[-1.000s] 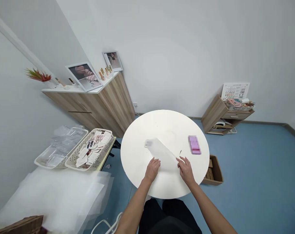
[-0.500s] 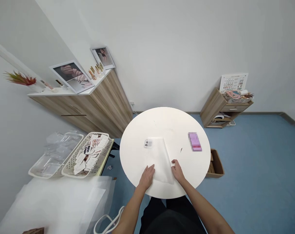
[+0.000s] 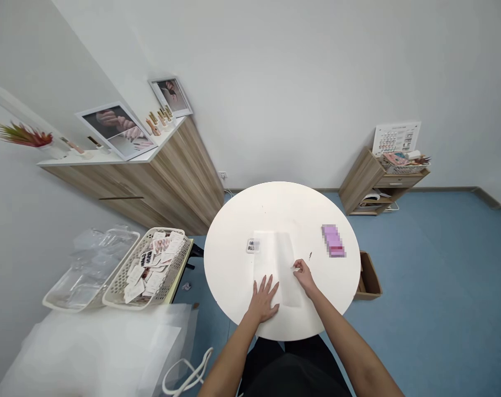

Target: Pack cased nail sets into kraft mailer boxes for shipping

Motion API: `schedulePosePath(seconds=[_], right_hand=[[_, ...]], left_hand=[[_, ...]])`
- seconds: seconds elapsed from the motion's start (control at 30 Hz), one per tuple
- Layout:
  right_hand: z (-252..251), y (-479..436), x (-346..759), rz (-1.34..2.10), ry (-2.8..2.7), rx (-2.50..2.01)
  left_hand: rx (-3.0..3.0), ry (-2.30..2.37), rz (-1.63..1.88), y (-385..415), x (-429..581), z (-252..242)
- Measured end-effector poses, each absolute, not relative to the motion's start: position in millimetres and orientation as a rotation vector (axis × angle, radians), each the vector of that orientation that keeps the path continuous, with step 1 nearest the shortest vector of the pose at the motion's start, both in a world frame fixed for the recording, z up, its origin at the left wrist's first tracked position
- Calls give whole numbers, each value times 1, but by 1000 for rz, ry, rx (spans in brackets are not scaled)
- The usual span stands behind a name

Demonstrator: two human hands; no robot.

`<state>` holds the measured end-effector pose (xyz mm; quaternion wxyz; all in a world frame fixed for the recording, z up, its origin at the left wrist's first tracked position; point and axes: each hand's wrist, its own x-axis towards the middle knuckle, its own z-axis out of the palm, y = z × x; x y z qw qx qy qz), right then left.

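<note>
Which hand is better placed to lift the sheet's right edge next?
Probably the right hand: it sits at that edge of the translucent sheet, while the left hand lies spread on the sheet's near part.

1. Two hands, lower centre: one left hand (image 3: 264, 300), one right hand (image 3: 303, 275).
2. One round table (image 3: 238, 218), one translucent sheet (image 3: 288, 292), one small nail pack (image 3: 251, 246), centre.
3. Two picture frames (image 3: 117, 131) (image 3: 171, 98), one cabinet (image 3: 184, 171), upper left.
4. Three plastic baskets (image 3: 47, 302) (image 3: 170, 274) (image 3: 411, 169): two lower left, one right.
5. One shelf unit (image 3: 360, 179), right.
6. One cardboard box (image 3: 371, 275), lower right.
</note>
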<state>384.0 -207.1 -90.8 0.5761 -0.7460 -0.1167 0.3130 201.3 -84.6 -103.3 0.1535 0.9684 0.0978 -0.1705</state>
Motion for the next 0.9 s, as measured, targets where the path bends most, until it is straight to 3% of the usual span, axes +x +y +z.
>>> schedulePosePath(seconds=[0.27, 0.4, 0.6, 0.9], right_hand=[[-96, -220, 386, 182, -733, -2403], [-106, -219, 363, 318, -1171, -2463], [-122, -214, 350, 522, -1253, -2603], [-124, -213, 355, 490, -1306, -2608]], left_hand=[[2744, 238, -347, -87, 221, -117], [2724, 241, -226, -78, 231, -123], [2718, 608, 164, -8, 251, -121], [2828, 605, -148, 77, 289, -101]])
